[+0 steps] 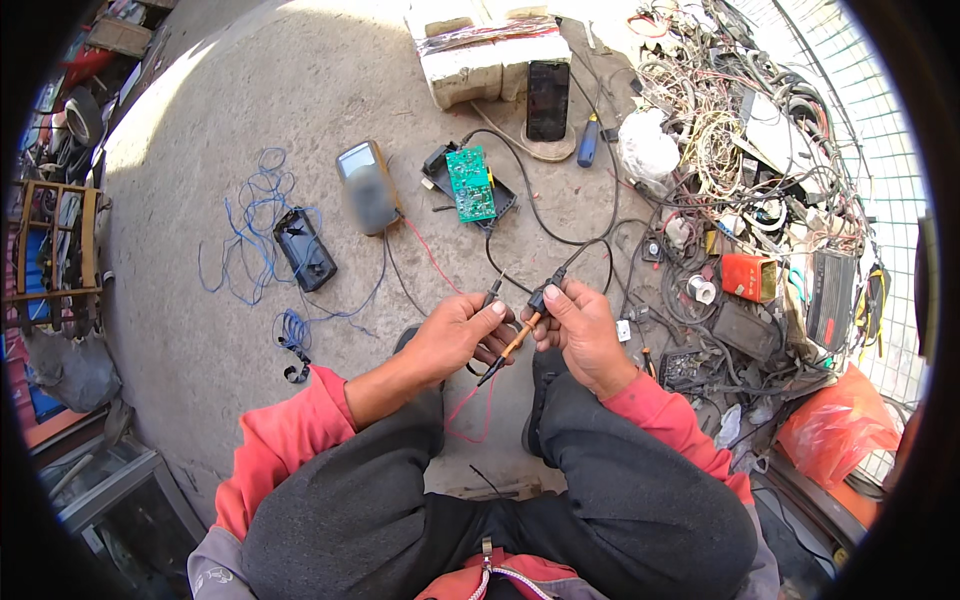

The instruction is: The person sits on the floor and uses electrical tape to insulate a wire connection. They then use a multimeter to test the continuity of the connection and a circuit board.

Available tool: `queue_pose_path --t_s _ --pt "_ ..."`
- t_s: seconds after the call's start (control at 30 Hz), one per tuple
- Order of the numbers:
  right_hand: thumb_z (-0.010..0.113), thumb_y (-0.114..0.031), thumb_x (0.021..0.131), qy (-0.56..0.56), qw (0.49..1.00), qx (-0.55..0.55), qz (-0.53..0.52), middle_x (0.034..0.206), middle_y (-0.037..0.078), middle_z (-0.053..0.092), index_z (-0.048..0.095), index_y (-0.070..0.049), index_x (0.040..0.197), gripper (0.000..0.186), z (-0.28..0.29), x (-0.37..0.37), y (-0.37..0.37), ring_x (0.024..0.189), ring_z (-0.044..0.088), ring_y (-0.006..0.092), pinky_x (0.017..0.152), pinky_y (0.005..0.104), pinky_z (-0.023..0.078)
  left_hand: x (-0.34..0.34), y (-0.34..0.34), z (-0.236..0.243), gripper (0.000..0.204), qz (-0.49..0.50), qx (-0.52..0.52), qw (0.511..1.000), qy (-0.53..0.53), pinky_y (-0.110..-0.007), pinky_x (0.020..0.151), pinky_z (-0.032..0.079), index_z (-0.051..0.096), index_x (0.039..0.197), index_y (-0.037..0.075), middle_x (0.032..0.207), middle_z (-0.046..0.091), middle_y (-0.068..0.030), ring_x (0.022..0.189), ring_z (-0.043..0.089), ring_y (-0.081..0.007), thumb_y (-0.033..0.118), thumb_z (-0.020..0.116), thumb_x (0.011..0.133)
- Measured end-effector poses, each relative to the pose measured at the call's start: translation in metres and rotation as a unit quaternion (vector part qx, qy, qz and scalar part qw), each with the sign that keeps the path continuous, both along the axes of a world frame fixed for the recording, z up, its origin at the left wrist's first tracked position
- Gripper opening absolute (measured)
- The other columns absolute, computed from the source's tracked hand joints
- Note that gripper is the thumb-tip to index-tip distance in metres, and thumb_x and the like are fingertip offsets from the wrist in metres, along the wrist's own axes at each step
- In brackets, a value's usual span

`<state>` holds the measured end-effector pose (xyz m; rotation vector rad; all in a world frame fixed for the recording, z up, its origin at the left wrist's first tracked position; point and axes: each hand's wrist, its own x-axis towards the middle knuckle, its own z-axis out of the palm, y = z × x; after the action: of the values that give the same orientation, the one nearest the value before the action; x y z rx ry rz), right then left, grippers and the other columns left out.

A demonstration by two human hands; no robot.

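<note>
My left hand (462, 335) is closed, its thumb and fingers pinching a small black cable connector (492, 291). A cord runs from that connector up toward the open black case with a green circuit board (471, 185). Close beside it, my right hand (588, 338) is closed round a black plug (541, 299) on a black cable. An orange rod with a black pointed end (514, 344), like a test probe, slants down between the hands, its upper end at my right fingers. Beyond the hands lies a yellow-edged multimeter (370, 190); its red lead passes behind my left hand.
A black plastic housing (304, 249) and tangled blue wire (250, 235) lie to the left. Ahead are a white foam block (490, 70), a phone (548, 100) and a blue-handled screwdriver (588, 143). Heaped wires and scrap (700, 120) fill the right, beside a wire mesh fence (880, 110).
</note>
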<state>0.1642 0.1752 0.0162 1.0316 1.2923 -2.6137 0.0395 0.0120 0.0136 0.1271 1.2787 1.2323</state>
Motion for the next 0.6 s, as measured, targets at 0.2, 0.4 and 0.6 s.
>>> queue_pose_path --t_s 0.2,0.4,0.6 --pt "0.055 -0.024 0.1 -0.005 1.0 -0.012 -0.013 0.089 0.01 0.068 0.056 -0.003 0.1 0.021 0.002 0.001 0.001 0.063 0.061 0.0087 0.055 0.0213 0.052 -0.007 -0.002 -0.011 0.036 0.017 -0.039 0.998 0.042 -0.026 0.056 0.052 0.057 0.111 0.001 0.071 0.06 -0.0047 0.057 0.056 -0.0104 0.034 0.043 0.105" --pt "0.056 -0.024 0.1 -0.008 1.0 -0.009 -0.016 0.09 0.01 0.068 0.056 -0.003 0.1 0.021 0.001 0.004 0.001 0.064 0.061 0.0085 0.055 0.0212 0.052 -0.012 -0.002 -0.024 0.041 0.082 -0.044 0.996 0.007 -0.027 0.049 0.038 0.055 0.112 0.0 0.07 0.049 -0.0014 0.056 0.044 -0.0096 0.038 0.042 0.105" --pt "0.056 -0.025 0.1 -0.014 1.0 -0.003 -0.025 0.09 0.01 0.068 0.055 -0.004 0.099 0.022 -0.001 0.007 0.003 0.064 0.06 0.0084 0.055 0.0211 0.052 -0.023 0.004 -0.04 0.032 0.146 -0.018 0.988 -0.039 -0.026 0.054 0.039 0.052 0.116 -0.003 0.074 0.051 -0.0021 0.059 0.045 -0.0112 0.022 0.042 0.101"
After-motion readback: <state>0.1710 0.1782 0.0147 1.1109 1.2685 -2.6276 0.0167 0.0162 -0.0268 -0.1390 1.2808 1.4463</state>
